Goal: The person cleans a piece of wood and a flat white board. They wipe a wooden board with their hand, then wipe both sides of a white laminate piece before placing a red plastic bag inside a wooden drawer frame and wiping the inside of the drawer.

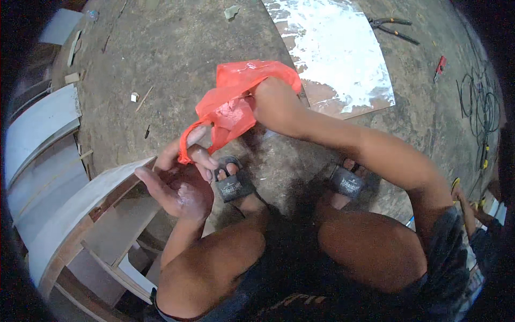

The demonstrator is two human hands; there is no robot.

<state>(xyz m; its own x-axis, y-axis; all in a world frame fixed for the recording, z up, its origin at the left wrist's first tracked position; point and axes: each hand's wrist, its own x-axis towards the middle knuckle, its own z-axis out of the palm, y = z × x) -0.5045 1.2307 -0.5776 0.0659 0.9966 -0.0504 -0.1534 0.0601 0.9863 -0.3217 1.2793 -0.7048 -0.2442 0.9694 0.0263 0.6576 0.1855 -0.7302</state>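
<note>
A thin red plastic bag (236,88) hangs in front of me, with a pale lump or paste showing through its mouth. One of its handles loops round the fingers of my left hand (185,185), which is palm up with the thumb out to the side; whitish smears cover the palm. My right hand (276,104) reaches into the bag's opening from the right, its fingers hidden by the plastic. Beyond it on the floor lies a brown board (375,107), mostly covered by a wet-looking white coating (343,53).
Pale panels and a wooden frame (70,241) stand close on my left. Large pincers (394,27) lie past the board; a red-handled tool (440,67) and coiled black cable (477,107) are at right. Wood scraps (145,99) dot the floor. Another person's arm (466,214) shows at far right.
</note>
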